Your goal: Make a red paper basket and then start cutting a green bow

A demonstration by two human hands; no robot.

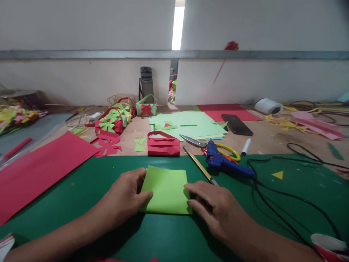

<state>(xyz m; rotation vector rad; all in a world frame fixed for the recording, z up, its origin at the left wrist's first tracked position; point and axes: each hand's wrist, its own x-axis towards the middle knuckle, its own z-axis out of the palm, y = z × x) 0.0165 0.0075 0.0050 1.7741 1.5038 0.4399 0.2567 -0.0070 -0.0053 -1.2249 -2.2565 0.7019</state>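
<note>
A folded lime-green paper square (166, 191) is on the green mat right in front of me. My left hand (131, 194) grips its left edge, with the thumb on top and the fingers behind. At the right edge, my right hand (209, 202) has thumb and fingers pinched along the paper's side. Just beyond the square sits a small red paper basket (163, 145) with a handle. A yellow utility knife (199, 163) lies beside it, close to my right hand.
A blue glue gun (220, 160) with a black cord (294, 198) and yellow-handled scissors (196, 142) lie to the right. Red paper (46, 167) covers the left. Pale green sheets (188, 122), a phone (237, 124), finished paper baskets (109, 122) and a bottle (146, 85) stand farther back.
</note>
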